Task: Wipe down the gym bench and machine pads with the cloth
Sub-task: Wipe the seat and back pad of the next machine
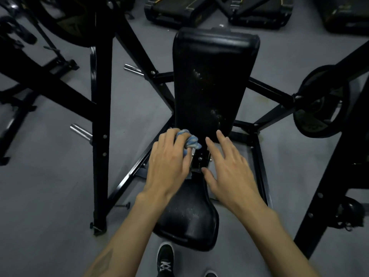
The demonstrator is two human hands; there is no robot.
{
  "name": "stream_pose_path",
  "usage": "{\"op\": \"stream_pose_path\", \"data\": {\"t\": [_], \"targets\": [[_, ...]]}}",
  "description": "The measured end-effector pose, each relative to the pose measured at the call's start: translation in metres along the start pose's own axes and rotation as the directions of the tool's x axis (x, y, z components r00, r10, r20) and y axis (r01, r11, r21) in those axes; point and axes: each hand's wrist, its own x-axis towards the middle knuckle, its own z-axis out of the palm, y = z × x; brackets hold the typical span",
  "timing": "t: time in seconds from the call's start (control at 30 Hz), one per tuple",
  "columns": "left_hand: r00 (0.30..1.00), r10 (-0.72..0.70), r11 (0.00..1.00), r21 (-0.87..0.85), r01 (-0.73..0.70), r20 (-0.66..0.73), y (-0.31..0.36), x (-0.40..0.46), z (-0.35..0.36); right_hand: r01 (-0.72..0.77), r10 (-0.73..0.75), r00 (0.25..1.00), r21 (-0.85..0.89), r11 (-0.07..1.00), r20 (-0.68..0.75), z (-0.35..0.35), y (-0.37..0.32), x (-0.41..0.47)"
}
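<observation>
A black padded back rest [211, 76] slopes away from me, with worn pale scuffs on its surface. Below it lies the black seat pad [187, 218], also flecked with pale marks. My left hand [169, 158] grips a crumpled blue and white cloth [189, 140] at the lower left corner of the back rest, over the metal hinge between the two pads. My right hand [227, 164] hovers beside it with fingers spread and straight, its fingertips at the bottom edge of the back rest. I cannot tell whether they touch the pad.
Black steel frame bars [100, 120] stand to the left, with chrome pegs [79, 129] sticking out. A weight plate [321, 102] hangs on the right. More machines sit at the back on the grey floor [50, 186]. My shoe [165, 258] is under the seat.
</observation>
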Motion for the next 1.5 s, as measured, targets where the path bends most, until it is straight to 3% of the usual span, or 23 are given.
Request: {"op": "stream_pose_path", "data": {"t": [0.33, 0.5, 0.7, 0.87, 1.1, 1.2, 1.5], "targets": [[0.977, 0.209, 0.968, -0.152, -0.199, 0.049, -0.031, 0.081, 0.0, -0.116, 0.114, 0.98, 0.0, 0.993, -0.16, -0.011, -0.024, 0.056], [0.96, 0.277, 0.915, -0.292, -0.279, -0.047, -0.031, 0.122, -0.012, -0.117, 0.139, 0.9, 0.079, 0.99, -0.414, -0.015, -0.043, 0.077], [0.949, 0.253, 0.855, -0.416, -0.31, -0.187, -0.033, 0.169, -0.028, -0.068, 0.166, 0.835, 0.202, 0.977, -0.524, -0.038, -0.062, 0.106], [0.934, 0.288, 0.884, -0.317, -0.344, -0.213, -0.033, 0.199, -0.027, -0.017, 0.164, 0.845, 0.281, 0.96, -0.509, -0.05, -0.067, 0.134], [0.884, 0.331, 0.93, -0.042, -0.364, -0.33, -0.045, 0.212, -0.017, 0.006, 0.096, 0.834, 0.183, 0.983, -0.544, -0.048, -0.056, 0.15], [0.91, 0.282, 0.95, -0.045, -0.31, -0.303, -0.046, 0.21, -0.018, 0.036, 0.077, 0.827, 0.19, 0.981, -0.557, -0.045, -0.052, 0.152], [0.928, 0.358, 0.832, -0.415, -0.368, -0.105, -0.067, 0.2, -0.03, 0.08, 0.128, 0.765, 0.29, 0.954, -0.632, -0.027, -0.071, 0.171]]}}
